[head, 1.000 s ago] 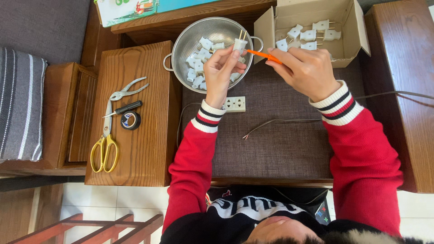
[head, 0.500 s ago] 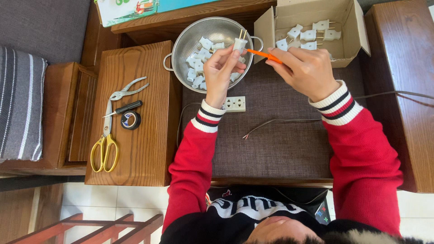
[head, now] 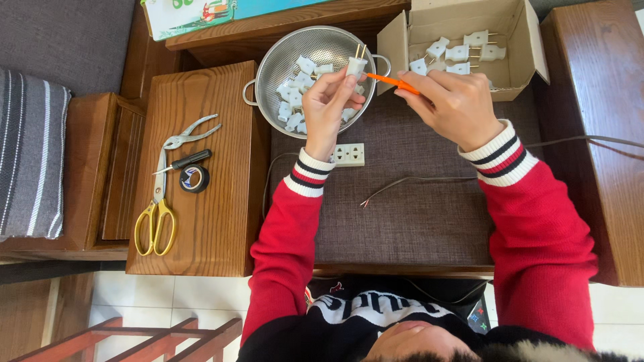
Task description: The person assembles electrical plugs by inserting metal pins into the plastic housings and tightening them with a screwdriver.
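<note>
My left hand point(head: 329, 107) holds a white two-pin plug point(head: 355, 65) upright over the edge of a metal colander point(head: 268, 64). My right hand point(head: 453, 100) grips an orange-handled screwdriver point(head: 390, 81) whose tip meets the side of that plug. The colander holds several white plug parts point(head: 295, 94). A cardboard box point(head: 516, 64) at the upper right holds several assembled white plugs point(head: 463, 52). Both sleeves are red with striped cuffs.
A white socket strip point(head: 349, 155) and a loose wire point(head: 416, 182) with bared ends lie on the brown cushion. On the wooden box at left lie yellow-handled scissors point(head: 155, 224), pliers point(head: 184, 134), a small screwdriver point(head: 184, 161) and a black tape roll point(head: 194, 179). A striped cushion point(head: 30, 161) sits far left.
</note>
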